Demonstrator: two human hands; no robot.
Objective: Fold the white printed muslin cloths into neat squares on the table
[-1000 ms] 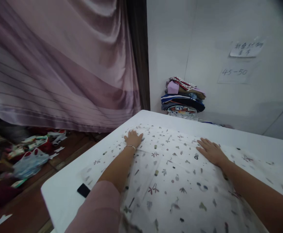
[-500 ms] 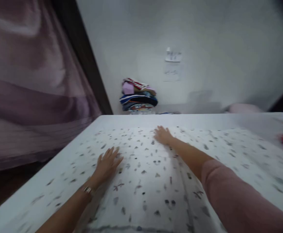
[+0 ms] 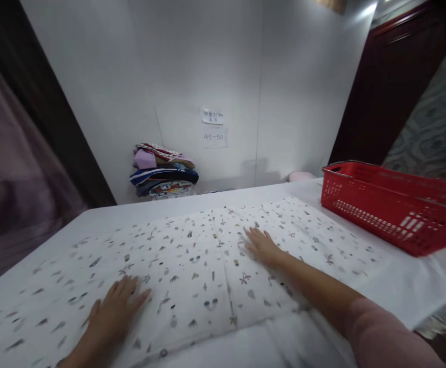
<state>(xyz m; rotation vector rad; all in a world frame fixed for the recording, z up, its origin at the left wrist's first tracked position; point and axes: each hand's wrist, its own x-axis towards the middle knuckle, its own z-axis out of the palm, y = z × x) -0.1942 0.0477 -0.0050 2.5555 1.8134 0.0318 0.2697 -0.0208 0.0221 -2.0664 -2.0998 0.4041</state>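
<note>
A white cloth (image 3: 192, 276) with small printed motifs lies spread over the white-topped table (image 3: 96, 220), with faint crease lines running through it. On its near left part rests my left hand (image 3: 111, 312), open with the fingers apart, palm down. My right hand (image 3: 263, 247) is farther out, right of the middle, lying flat on the cloth with its fingers spread. Neither hand grips the fabric. The cloth's near edge crosses the table in front of me.
On the right end of the table stands a red plastic basket (image 3: 379, 204). Behind the table is a stack of folded fabrics (image 3: 165, 171) against the wall, below two paper notes (image 3: 213, 128). A pinkish curtain (image 3: 16, 179) hangs at the left; a dark red door (image 3: 391, 82) is at the right.
The view has turned right, bringing the whole basket and the door into sight. My left hand now lies nearer to me on the cloth; my right hand remains flat on it. Both stay open.
</note>
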